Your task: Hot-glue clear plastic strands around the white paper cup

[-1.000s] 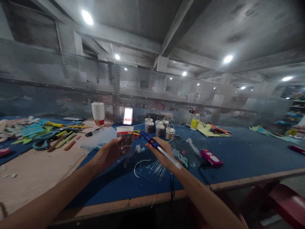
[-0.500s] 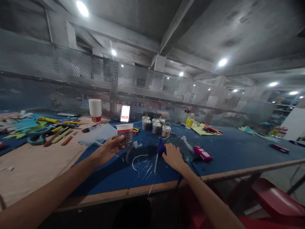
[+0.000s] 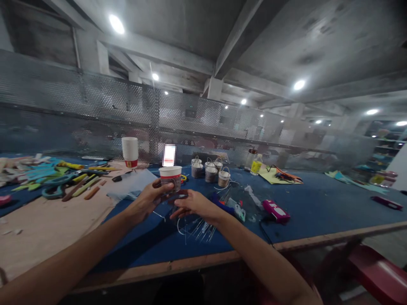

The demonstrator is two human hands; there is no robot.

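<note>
My left hand [image 3: 152, 197] is wrapped around a paper cup [image 3: 170, 174] with a white rim and a red band, held upright above the blue tabletop. Below the rim, the cup's lower part is dark and partly covered by my fingers. My right hand [image 3: 193, 205] is beside the cup's base, fingers spread and slightly bent with nothing visible in them; whether they touch the cup I cannot tell. Just right of that hand lies a blue glue gun [image 3: 223, 205], partly hidden behind it. Clear thin sticks [image 3: 203, 230] lie on the table under my right wrist.
Several small handled buckets [image 3: 210, 173] stand behind my hands. A cup stack [image 3: 130, 149] and a glowing screen [image 3: 169, 155] are at the back. Left lie scissors [image 3: 52, 186] and carving tools [image 3: 83, 185]; right, a magenta device [image 3: 276, 211], a yellow-labelled bottle [image 3: 256, 164] and yellow paper [image 3: 276, 176].
My right hand has let go of the glue gun, which now lies on the table, and has moved left to the cup. My left hand still holds the cup.
</note>
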